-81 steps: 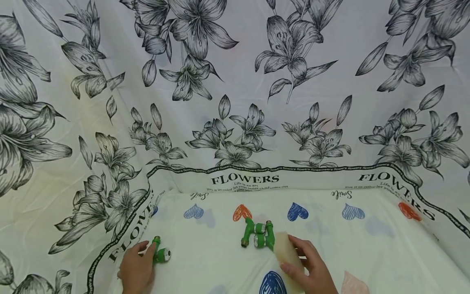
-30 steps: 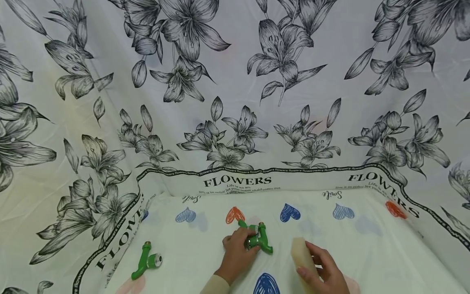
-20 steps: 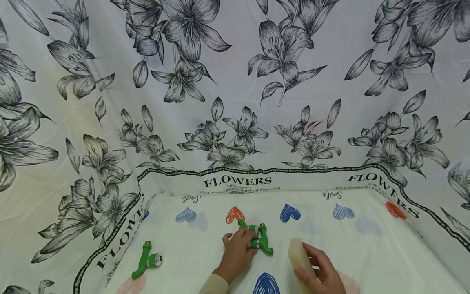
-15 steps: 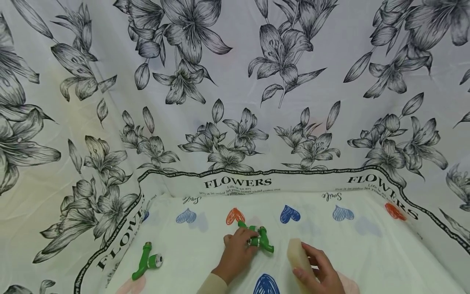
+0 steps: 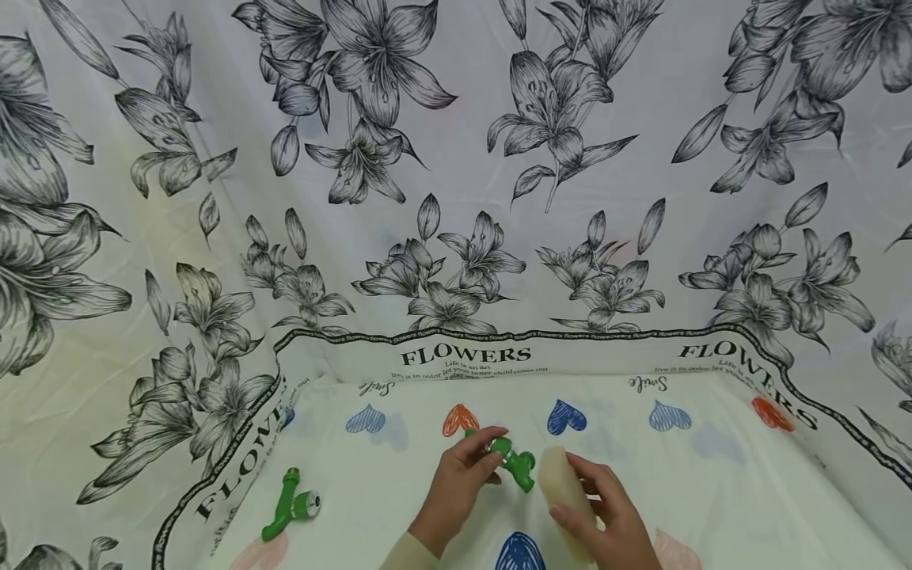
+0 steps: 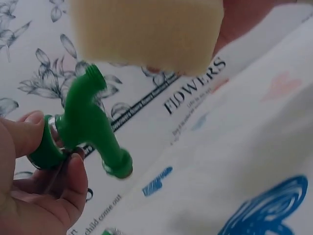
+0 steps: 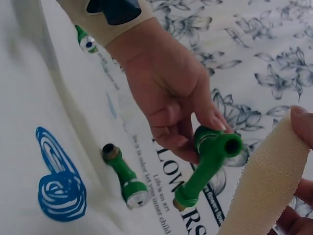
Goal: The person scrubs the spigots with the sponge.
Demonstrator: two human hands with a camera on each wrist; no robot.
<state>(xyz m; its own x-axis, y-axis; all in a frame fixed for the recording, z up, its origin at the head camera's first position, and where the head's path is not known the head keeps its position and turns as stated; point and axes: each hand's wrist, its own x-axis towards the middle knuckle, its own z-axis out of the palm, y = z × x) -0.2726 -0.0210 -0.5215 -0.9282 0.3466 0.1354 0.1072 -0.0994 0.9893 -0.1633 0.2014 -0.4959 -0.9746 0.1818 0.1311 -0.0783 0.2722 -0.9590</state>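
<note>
My left hand point(image 5: 456, 483) pinches a green tap point(image 6: 90, 120) by its round knob, lifted off the cloth with the spout pointing away from the palm. In my right hand point(image 5: 609, 514) is a pale yellow sponge block point(image 5: 566, 495), gripped between thumb and fingers, close to the tap but apart from it. A second green tap point(image 7: 124, 176) lies on the cloth beneath the left hand, mostly hidden by that hand in the head view. Farther left, a third green tap point(image 5: 290, 507) with a silver-rimmed knob lies by itself.
A white cloth point(image 5: 385, 491) printed with hearts covers the work surface. Fabric with black lily drawings point(image 5: 456, 269) rises as a wall at the back and on the left side.
My left hand has gone from the left tap to the middle pair, taken one tap and raised it from the cloth. My right hand has kept the sponge, shifting it slightly leftward lately.
</note>
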